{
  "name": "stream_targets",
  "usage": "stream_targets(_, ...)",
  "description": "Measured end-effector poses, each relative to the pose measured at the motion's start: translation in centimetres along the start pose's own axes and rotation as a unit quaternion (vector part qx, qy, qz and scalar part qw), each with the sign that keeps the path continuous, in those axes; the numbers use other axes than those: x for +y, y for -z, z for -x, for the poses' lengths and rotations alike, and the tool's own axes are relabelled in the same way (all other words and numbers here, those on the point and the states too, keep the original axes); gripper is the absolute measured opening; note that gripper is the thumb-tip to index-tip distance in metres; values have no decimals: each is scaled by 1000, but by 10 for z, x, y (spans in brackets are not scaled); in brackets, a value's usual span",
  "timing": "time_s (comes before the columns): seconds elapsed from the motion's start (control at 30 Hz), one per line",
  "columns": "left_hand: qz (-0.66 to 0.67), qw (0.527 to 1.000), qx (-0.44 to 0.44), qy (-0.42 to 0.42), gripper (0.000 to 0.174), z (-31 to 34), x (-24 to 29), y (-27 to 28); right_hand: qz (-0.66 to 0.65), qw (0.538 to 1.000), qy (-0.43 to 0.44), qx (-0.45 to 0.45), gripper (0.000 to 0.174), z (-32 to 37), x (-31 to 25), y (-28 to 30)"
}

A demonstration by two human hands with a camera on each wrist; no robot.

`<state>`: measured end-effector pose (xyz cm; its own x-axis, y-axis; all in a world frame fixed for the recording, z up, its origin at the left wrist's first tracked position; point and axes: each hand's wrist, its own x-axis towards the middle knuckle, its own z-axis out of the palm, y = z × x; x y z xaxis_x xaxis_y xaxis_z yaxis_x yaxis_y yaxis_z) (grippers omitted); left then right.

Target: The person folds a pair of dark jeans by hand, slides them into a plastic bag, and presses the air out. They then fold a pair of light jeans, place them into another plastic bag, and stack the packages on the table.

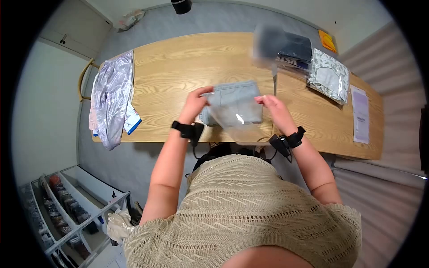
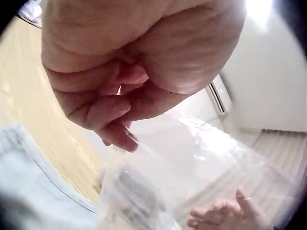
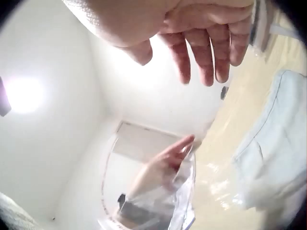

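Folded light-blue denim [image 1: 237,91] lies at the table's near edge, between my two hands. Over it hangs a clear plastic bag [image 1: 241,119], glossy and loose. My left hand [image 1: 195,106] pinches this bag by its edge; the left wrist view shows the fingertips curled on the film [image 2: 206,143]. To the right of the denim is my right hand [image 1: 275,111]. Its fingers [image 3: 204,57] are spread and relaxed in the right wrist view, with nothing between them. The denim [image 3: 276,153] lies on the wooden surface below.
Shiny lilac clothing [image 1: 111,96] drapes over the table's left end. At the back right are a dark packed garment [image 1: 297,47], a patterned packed one [image 1: 328,76] and a blurred grey shape [image 1: 268,42]. A pale printed packet [image 1: 360,114] lies far right. A compartmented rack [image 1: 73,210] stands lower left.
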<state>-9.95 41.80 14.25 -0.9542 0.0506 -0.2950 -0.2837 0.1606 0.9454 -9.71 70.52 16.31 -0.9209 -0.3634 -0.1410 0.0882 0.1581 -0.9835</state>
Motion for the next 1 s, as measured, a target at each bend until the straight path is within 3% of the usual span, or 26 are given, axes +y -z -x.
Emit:
stream_targets(0.03, 21, 999, 6, 38, 55, 2, -12, 25, 5, 1000, -5, 2, 33, -2, 11, -2)
stream_targets(0.13, 123, 989, 70, 49, 54, 8, -54, 89, -91, 972, -140, 168, 23, -2, 35, -9)
stream_targets(0.17, 170, 980, 88, 57, 55, 12, -66, 107, -88, 970, -143, 173, 23, 3, 59, -7)
stream_targets(0.23, 198, 971, 126, 38, 57, 17, -91, 139, -227, 915, -290, 163, 25, 12, 119, -3)
stream_targets(0.27, 192, 970, 144, 38, 57, 20, -104, 153, -226, 914, -294, 167, 25, 15, 126, -14)
stream_targets(0.33, 234, 953, 189, 48, 57, 22, -123, 169, -304, 812, -436, 243, 39, 19, 137, -48)
stream_targets(0.37, 236, 950, 200, 51, 58, 22, -135, 175, -342, 815, -429, 188, 60, 20, 150, -59)
stream_targets(0.43, 230, 947, 215, 70, 57, 21, -152, 181, -356, 811, -442, 144, 74, 12, 157, -83)
stream_targets(0.5, 222, 943, 231, 87, 57, 19, -170, 182, -359, 820, -407, 183, 81, -3, 162, -103)
stream_targets(0.57, 215, 937, 257, 96, 61, 14, -186, 182, -398, 805, -401, 181, 77, -25, 194, -107)
stream_targets(0.6, 164, 953, 221, 129, 64, 14, -193, 189, -430, 792, -389, 189, 72, -34, 199, -109)
stream_targets(0.63, 162, 953, 221, 128, 64, 13, -195, 190, -462, 779, -376, 197, 68, -39, 183, -116)
stream_targets(0.67, 160, 952, 224, 134, 64, 11, -198, 190, -540, 754, -299, 223, 57, -40, 168, -125)
stream_targets(0.7, 158, 951, 226, 141, 64, 10, -200, 190, -542, 753, -300, 223, 57, -43, 150, -131)
stream_targets(0.77, 169, 946, 242, 134, 64, 11, -197, 185, -539, 733, -306, 281, 37, -51, 132, -136)
stream_targets(0.8, 182, 940, 259, 125, 65, 10, -196, 183, -566, 713, -305, 280, 39, -54, 135, -139)
stream_targets(0.83, 182, 941, 259, 124, 65, 11, -196, 184, -566, 713, -303, 280, 39, -55, 144, -139)
stream_targets(0.9, 164, 937, 267, 151, 64, 10, -194, 183, -479, 775, -277, 305, 45, -59, 155, -129)
stream_targets(0.93, 158, 941, 261, 147, 62, 8, -200, 184, -472, 777, -270, 318, 48, -53, 124, -127)
stream_targets(0.97, 153, 943, 253, 153, 61, 7, -202, 185, -512, 775, -186, 320, 48, -50, 126, -125)
stream_targets(1.0, 151, 947, 248, 140, 62, 7, -200, 181, -524, 775, -168, 309, 47, -48, 137, -114)
